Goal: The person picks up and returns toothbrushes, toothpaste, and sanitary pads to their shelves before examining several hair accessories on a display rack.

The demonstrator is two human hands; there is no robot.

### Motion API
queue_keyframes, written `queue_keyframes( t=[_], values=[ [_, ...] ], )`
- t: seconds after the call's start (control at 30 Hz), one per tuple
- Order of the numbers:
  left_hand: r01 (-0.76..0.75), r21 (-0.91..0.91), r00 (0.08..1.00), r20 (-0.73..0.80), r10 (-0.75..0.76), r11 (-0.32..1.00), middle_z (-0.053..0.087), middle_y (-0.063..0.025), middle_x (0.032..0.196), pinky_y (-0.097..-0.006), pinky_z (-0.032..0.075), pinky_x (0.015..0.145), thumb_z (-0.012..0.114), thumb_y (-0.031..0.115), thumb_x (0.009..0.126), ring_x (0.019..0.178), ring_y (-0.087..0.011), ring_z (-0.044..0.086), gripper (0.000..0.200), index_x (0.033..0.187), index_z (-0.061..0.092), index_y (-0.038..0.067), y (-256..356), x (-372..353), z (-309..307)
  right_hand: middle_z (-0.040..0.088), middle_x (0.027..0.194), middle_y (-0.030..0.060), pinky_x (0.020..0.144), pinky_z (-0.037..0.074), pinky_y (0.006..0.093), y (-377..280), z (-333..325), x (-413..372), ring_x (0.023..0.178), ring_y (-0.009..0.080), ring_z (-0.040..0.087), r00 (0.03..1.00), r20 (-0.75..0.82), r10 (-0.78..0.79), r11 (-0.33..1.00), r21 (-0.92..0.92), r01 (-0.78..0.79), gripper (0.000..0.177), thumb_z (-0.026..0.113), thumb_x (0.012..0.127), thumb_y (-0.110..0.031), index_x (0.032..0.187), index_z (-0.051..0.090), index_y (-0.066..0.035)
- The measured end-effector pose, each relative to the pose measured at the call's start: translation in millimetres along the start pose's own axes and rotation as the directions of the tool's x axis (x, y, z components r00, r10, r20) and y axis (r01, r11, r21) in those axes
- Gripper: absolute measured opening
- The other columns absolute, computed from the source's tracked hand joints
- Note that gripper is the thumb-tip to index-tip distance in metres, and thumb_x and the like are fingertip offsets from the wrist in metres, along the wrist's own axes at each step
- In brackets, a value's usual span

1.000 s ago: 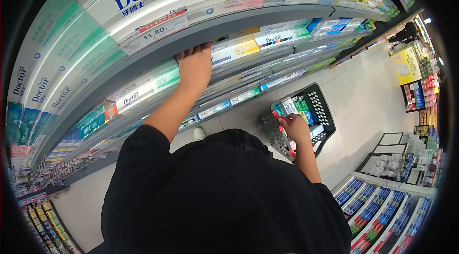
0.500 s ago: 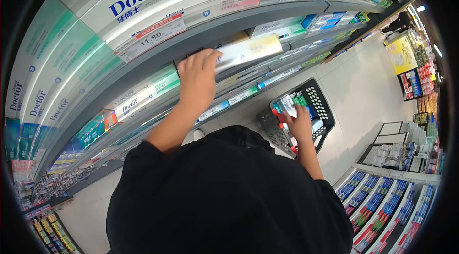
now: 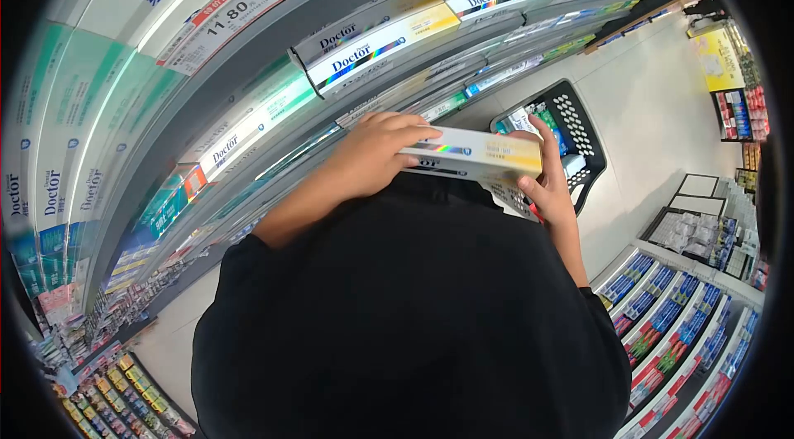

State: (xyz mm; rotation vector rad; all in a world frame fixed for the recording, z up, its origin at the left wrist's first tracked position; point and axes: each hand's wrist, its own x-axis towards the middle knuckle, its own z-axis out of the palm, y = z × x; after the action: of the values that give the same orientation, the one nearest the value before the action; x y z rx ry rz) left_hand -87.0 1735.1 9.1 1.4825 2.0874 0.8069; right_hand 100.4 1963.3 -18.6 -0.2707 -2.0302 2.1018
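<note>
A long white and yellow toothpaste box (image 3: 484, 150) with a rainbow stripe is held level in front of my body. My left hand (image 3: 372, 155) grips its left end, fingers over the top. At the yellow end, my right hand (image 3: 552, 170) has its thumb at the lower edge and its fingers curled around the far side. Behind and below the box stands a dark shopping basket (image 3: 594, 141) with perforated walls, partly covered by my right hand. Several toothpaste packs (image 3: 550, 126) lie in it.
A shelf on the left bears matching Doctor toothpaste boxes (image 3: 380, 46) and green-white ones (image 3: 256, 129). A price label (image 3: 230, 13) reads 11.80. Tiled floor (image 3: 637, 121) extends to the right, with a rack of packaged goods (image 3: 678, 331) at lower right.
My left hand has brought the toothpaste box away from the shelf, toward my body. My right hand has risen from the basket to the box's yellow end.
</note>
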Motion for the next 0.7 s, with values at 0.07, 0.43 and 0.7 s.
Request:
queue_keyframes(
  t=[0.07, 0.43, 0.7],
  values=[
    [0.025, -0.041, 0.999, 0.037, -0.023, 0.999, 0.055, -0.008, 0.125, -0.0395, 0.034, 0.101, 0.064, 0.01, 0.081, 0.118, -0.0275, 0.048, 0.045, 0.125, 0.056, 0.015, -1, 0, -8, 0.051, 0.12, 0.0138, 0.097, 0.037, 0.0348, 0, 7, -3, 0.113, 0.0217, 0.048, 0.988, -0.078, 0.132, 0.985, -0.106, -0.139, 0.073, 0.066, 0.084, -0.032, 0.14, 0.029, -0.003],
    [0.096, -0.365, 0.968, -0.182, -0.173, 0.926, 0.048, -0.0159, 0.133, -0.0379, 0.044, 0.09, 0.068, 0.018, 0.082, 0.111, -0.0271, 0.055, 0.07, 0.141, 0.032, 0.005, -7, -3, -55, 0.057, 0.099, 0.0061, 0.05, 0.037, 0.0224, -7, -1, 19, 0.077, 0.0126, 0.057, 0.852, -0.417, 0.316, 0.856, 0.512, -0.067, 0.042, 0.046, 0.096, -0.038, 0.123, 0.043, -0.006],
    [-0.042, -0.751, 0.94, -0.254, -0.229, 0.659, 0.057, -0.0165, 0.118, -0.0335, 0.044, 0.087, 0.066, 0.008, 0.082, 0.101, -0.0204, 0.059, 0.076, 0.144, 0.022, 0.004, -7, 4, -31, 0.058, 0.099, 0.0084, 0.05, 0.039, 0.0236, -23, 3, 27, 0.078, 0.0146, 0.059, 0.86, -0.412, 0.301, 0.841, 0.539, -0.036, 0.042, 0.044, 0.096, -0.037, 0.123, 0.042, -0.004]
  ],
)
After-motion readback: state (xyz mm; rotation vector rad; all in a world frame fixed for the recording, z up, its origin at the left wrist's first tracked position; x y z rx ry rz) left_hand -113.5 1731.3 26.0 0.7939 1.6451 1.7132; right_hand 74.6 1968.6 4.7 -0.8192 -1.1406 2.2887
